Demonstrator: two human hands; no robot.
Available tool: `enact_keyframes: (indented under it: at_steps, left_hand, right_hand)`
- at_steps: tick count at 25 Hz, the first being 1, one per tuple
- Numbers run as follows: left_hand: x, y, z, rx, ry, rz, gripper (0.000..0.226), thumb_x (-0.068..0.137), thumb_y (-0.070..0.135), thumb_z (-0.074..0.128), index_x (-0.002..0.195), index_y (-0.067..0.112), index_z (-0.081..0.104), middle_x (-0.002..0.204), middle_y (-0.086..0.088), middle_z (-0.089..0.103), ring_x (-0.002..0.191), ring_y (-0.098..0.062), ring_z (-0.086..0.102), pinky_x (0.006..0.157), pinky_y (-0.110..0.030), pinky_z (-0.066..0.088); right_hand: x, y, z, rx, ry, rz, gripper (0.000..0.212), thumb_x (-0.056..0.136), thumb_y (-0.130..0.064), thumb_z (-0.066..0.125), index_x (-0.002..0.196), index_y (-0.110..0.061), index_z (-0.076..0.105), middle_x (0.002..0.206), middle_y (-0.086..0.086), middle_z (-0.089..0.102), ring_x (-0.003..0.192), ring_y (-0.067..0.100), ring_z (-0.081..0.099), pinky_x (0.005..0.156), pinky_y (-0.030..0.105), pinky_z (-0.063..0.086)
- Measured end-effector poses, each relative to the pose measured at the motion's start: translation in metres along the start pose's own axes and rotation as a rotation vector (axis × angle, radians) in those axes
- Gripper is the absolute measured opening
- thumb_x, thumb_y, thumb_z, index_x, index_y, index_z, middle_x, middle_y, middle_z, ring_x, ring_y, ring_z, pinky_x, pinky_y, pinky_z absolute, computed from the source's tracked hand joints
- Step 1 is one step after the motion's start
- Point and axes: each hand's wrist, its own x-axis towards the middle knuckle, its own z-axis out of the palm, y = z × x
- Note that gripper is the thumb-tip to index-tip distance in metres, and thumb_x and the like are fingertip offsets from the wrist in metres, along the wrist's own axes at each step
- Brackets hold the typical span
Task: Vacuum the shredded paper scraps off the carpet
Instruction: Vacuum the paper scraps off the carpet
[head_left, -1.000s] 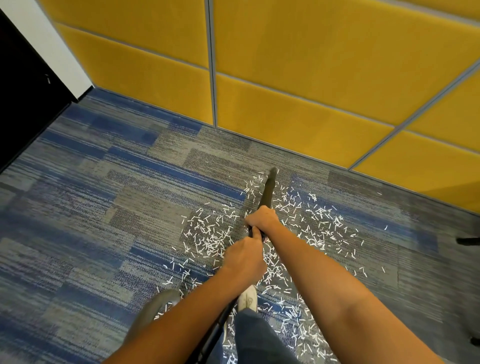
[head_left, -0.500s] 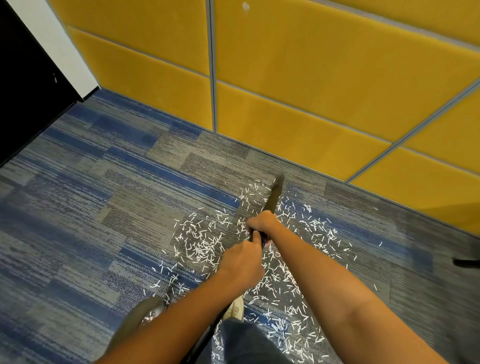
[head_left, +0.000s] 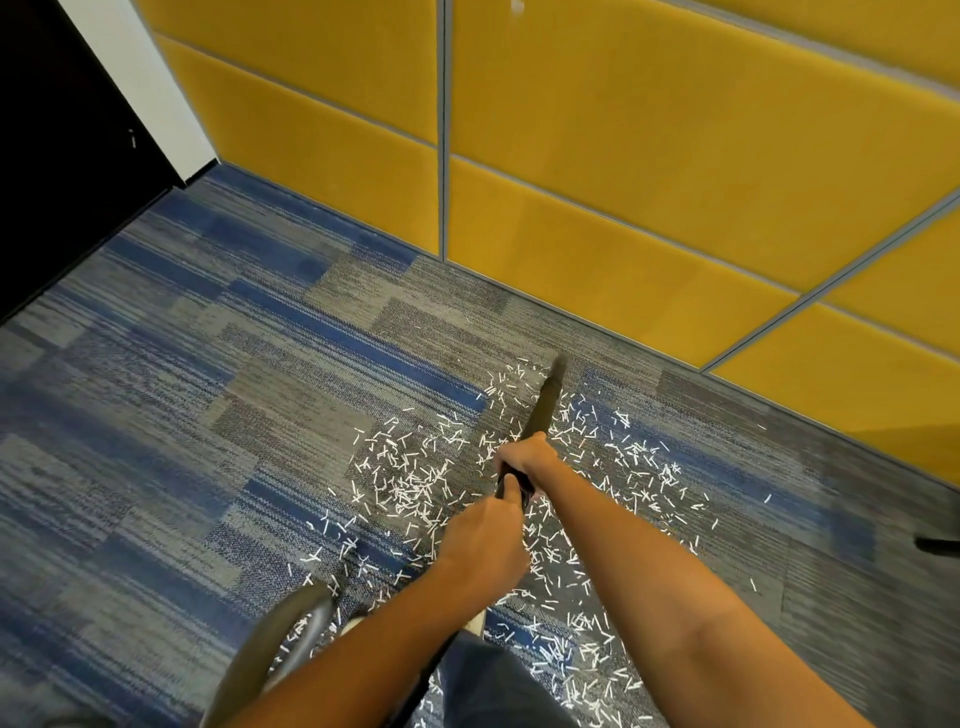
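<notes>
white paper scraps (head_left: 415, 478) lie scattered over the blue and grey carpet (head_left: 208, 415) in the lower middle of the frame. they are thickest on either side of the dark vacuum wand (head_left: 543, 402), and more trail toward the bottom edge. the hands both hold the wand. the right hand (head_left: 524, 457) is curled round it higher in the frame, and the left hand (head_left: 485, 540) grips it just below, thumb laid along the tube. the nozzle tip points to the upper right, near the foot of the yellow padded wall (head_left: 623, 182).

to do this pass well, i judge the tip should ride low on the pile and travel slowly in overlapping strokes, from the wall side back toward the feet. such light strips may scatter if the nozzle jabs at them.

the carpet is a short, striped pile. a black panel (head_left: 52, 156) fills the upper left. i cannot tell what the grey curved shape (head_left: 270, 654) at the bottom left is.
</notes>
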Motion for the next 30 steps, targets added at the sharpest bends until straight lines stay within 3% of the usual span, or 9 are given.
enact_keyframes:
  at_steps: [2,6,11,16,19,22,25,27,30]
  left_hand:
    - [-0.004,-0.011,-0.001,-0.007,0.003,-0.004,0.074,0.095,0.017,0.050,0.152,0.009,0.003,0.118,-0.013,0.059,0.103,-0.028,0.060,0.081,-0.036,0.048]
    - [-0.014,-0.039,-0.003,-0.010,0.005,-0.010,0.074,0.096,0.020,0.050,0.152,0.010,0.003,0.116,-0.013,0.059,0.103,-0.028,0.060,0.082,-0.036,0.048]
    - [-0.030,-0.070,-0.016,-0.025,-0.007,-0.044,0.072,0.095,0.016,0.048,0.152,0.013,0.004,0.115,-0.012,0.059,0.102,-0.027,0.060,0.080,-0.035,0.048]
    - [-0.038,-0.088,-0.021,-0.103,-0.005,-0.057,0.063,0.094,0.017,0.050,0.147,0.014,0.015,0.107,-0.007,0.060,0.095,-0.023,0.061,0.073,-0.030,0.048]
    - [-0.042,-0.092,-0.020,-0.117,-0.050,-0.056,0.062,0.092,0.018,0.053,0.144,0.015,0.019,0.108,-0.009,0.060,0.097,-0.026,0.062,0.081,-0.036,0.051]
    - [-0.042,-0.092,-0.021,-0.153,-0.070,-0.059,0.054,0.089,0.015,0.055,0.135,0.016,0.028,0.107,-0.008,0.059,0.097,-0.027,0.061,0.079,-0.034,0.050]
    - [-0.042,-0.083,-0.022,-0.149,-0.070,-0.062,0.049,0.090,0.014,0.053,0.132,0.018,0.029,0.105,-0.007,0.058,0.094,-0.026,0.059,0.071,-0.031,0.043]
    - [-0.042,-0.074,-0.020,-0.128,-0.058,-0.043,0.048,0.090,0.015,0.052,0.132,0.018,0.028,0.102,-0.006,0.056,0.093,-0.025,0.057,0.071,-0.031,0.041]
    - [-0.043,-0.060,-0.018,-0.097,-0.067,0.009,0.050,0.091,0.016,0.052,0.135,0.017,0.027,0.107,-0.008,0.058,0.097,-0.027,0.059,0.072,-0.033,0.043]
  right_hand:
    - [-0.002,-0.007,0.011,-0.020,-0.002,-0.004,0.092,0.073,-0.013,0.069,0.145,0.000,0.013,0.123,0.019,0.052,0.099,0.030,0.062,0.070,0.036,0.056]
    - [-0.005,-0.021,0.037,-0.079,-0.013,-0.013,0.098,0.073,-0.015,0.072,0.146,0.001,0.008,0.124,0.019,0.051,0.100,0.029,0.061,0.083,0.039,0.056]
    - [-0.020,-0.042,0.067,-0.091,-0.029,-0.057,0.091,0.078,-0.015,0.067,0.146,0.003,0.009,0.115,0.016,0.049,0.080,0.022,0.057,0.066,0.031,0.054]
    - [-0.028,-0.054,0.089,-0.073,-0.018,-0.102,0.077,0.076,-0.018,0.067,0.139,-0.003,0.026,0.123,0.018,0.053,0.091,0.026,0.059,0.065,0.031,0.051]
    - [-0.027,-0.051,0.097,-0.046,-0.065,-0.085,0.090,0.072,-0.013,0.063,0.147,-0.009,0.011,0.124,0.022,0.052,0.093,0.029,0.062,0.057,0.031,0.050]
    - [-0.027,-0.049,0.099,-0.008,-0.092,-0.071,0.096,0.073,-0.006,0.059,0.149,-0.013,0.002,0.110,0.018,0.057,0.080,0.028,0.059,0.056,0.032,0.049]
    - [-0.027,-0.044,0.091,-0.078,-0.089,-0.088,0.081,0.076,-0.006,0.060,0.144,-0.001,0.018,0.103,0.013,0.049,0.082,0.030,0.058,0.065,0.035,0.051]
    - [-0.027,-0.037,0.083,-0.075,-0.082,-0.072,0.075,0.078,-0.008,0.059,0.143,-0.002,0.020,0.103,0.014,0.046,0.080,0.028,0.056,0.060,0.033,0.049]
    - [-0.029,-0.024,0.070,0.008,-0.056,-0.016,0.083,0.079,-0.006,0.059,0.146,-0.006,0.010,0.086,0.013,0.048,0.073,0.026,0.054,0.052,0.033,0.045]
